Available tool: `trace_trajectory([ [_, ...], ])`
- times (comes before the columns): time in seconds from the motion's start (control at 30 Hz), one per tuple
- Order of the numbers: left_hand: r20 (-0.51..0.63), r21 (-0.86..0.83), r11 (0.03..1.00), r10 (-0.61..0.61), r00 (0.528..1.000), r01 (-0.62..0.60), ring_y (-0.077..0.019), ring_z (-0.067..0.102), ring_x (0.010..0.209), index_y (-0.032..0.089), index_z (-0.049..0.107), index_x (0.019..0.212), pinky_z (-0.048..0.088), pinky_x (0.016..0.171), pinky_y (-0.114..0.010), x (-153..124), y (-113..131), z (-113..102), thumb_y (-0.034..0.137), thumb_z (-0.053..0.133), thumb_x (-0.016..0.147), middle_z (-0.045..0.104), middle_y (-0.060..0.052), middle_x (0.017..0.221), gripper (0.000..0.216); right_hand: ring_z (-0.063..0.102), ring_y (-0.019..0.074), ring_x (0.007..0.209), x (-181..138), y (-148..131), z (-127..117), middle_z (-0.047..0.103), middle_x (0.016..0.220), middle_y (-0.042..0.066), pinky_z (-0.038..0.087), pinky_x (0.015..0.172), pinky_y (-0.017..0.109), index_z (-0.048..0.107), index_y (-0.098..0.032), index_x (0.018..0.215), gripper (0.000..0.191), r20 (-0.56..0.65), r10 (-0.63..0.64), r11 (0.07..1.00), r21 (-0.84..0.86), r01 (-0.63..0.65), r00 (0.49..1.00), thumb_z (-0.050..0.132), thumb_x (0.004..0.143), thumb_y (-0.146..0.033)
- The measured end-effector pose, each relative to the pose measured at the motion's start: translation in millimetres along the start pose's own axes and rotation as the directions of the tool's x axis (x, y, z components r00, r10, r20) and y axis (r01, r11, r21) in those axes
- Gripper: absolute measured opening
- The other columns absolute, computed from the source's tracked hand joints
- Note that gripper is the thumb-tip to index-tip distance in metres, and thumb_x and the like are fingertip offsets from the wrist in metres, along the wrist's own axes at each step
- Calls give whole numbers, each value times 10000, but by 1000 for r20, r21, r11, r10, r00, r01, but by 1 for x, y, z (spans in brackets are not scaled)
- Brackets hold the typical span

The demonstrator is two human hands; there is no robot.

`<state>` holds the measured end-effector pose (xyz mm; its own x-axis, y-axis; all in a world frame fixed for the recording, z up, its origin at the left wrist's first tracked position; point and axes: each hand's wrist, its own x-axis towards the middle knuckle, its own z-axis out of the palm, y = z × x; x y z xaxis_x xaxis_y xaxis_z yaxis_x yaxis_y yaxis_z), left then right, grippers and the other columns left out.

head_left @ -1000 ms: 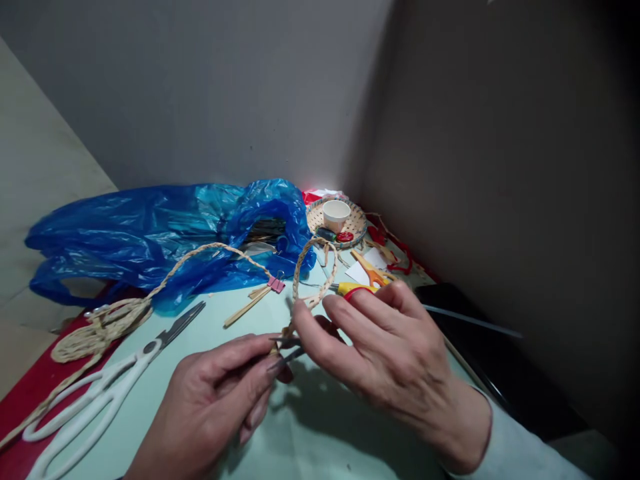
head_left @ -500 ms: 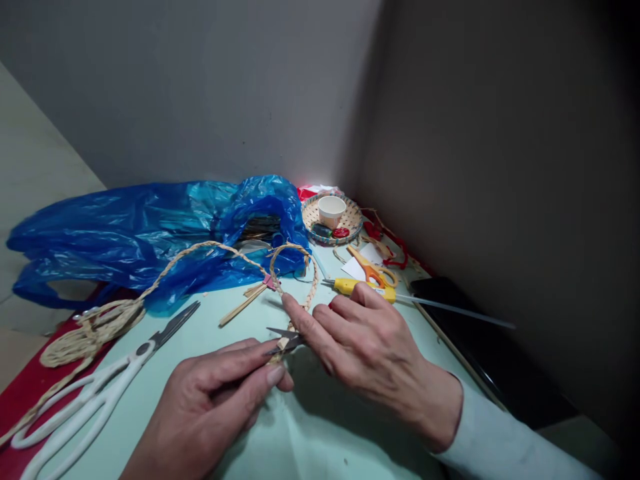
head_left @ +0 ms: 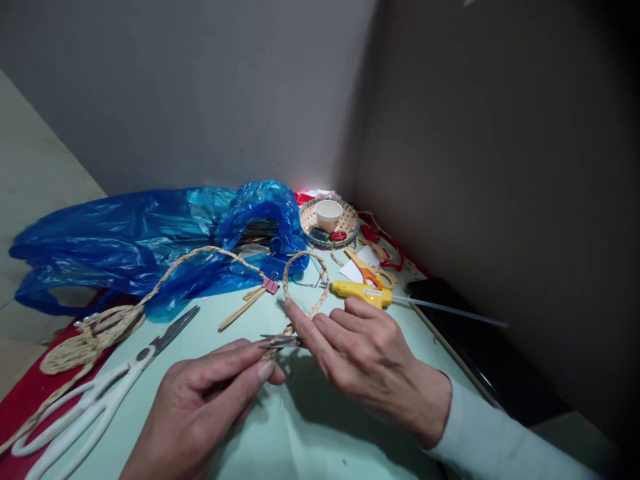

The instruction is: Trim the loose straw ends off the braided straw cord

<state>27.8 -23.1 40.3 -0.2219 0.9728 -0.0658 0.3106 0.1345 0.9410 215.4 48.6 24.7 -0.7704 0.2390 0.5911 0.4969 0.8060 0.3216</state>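
Between the thumb and fingers of my left hand (head_left: 210, 390) I pinch one end of a braided straw cord (head_left: 285, 280). From there the cord runs away from me and curls into a standing loop. My right hand (head_left: 367, 360) is closed on a small pair of scissors (head_left: 281, 342), whose handles are hidden under the fingers. Its dark blades lie nearly together across the cord, right beside my left fingertips. Past the fingers, a pink binder clip (head_left: 271, 285) grips another straw braid, with loose strands sticking out.
White-handled scissors (head_left: 117, 377) and a coiled braid (head_left: 85, 343) lie left. A blue plastic bag (head_left: 125, 227) fills the back left. Farther right are a yellow glue gun (head_left: 360, 292), orange scissors (head_left: 367, 270), a woven tray (head_left: 306, 220) with a cup (head_left: 329, 213), and a dark flat device (head_left: 480, 347).
The scissor blades have drawn closer together on the cord. The pale bit that stood up between them no longer shows. The cord's loop has shifted right, away from the pink clip.
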Motion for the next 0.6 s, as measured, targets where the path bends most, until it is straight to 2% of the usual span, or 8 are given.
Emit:
trace_trajectory([
  [0.07,-33,10,999,50,998,-49,-213,668,757,354,803,569,500,686,-232,1,0,0,338,713,679,788,16,743,143,512,139,573,-1,0,1,591,667,14,343,538,332,555,21,1260,344,-3,-6,1000,-4,6,1000,402,954,-22],
  [0.13,-55,6,998,68,996,-68,-208,675,761,372,798,561,508,725,-230,1,0,1,321,703,679,789,33,734,160,511,137,572,-2,0,2,597,676,12,343,535,332,545,19,1273,351,5,-6,1000,0,6,1000,397,958,-26],
  [0.4,-141,-35,993,104,985,-110,-218,706,790,441,806,634,545,750,-264,0,-1,2,263,722,665,801,68,752,199,502,141,587,0,1,4,614,701,10,317,572,349,504,-37,1337,370,29,30,1000,2,-30,999,387,988,-79],
  [0.6,-108,-55,993,100,989,-106,-195,702,756,437,807,638,542,707,-231,1,-1,2,262,719,671,794,73,699,199,497,141,564,-2,2,4,595,678,2,312,564,345,511,2,1310,362,38,3,1000,23,-4,999,399,968,-43],
])
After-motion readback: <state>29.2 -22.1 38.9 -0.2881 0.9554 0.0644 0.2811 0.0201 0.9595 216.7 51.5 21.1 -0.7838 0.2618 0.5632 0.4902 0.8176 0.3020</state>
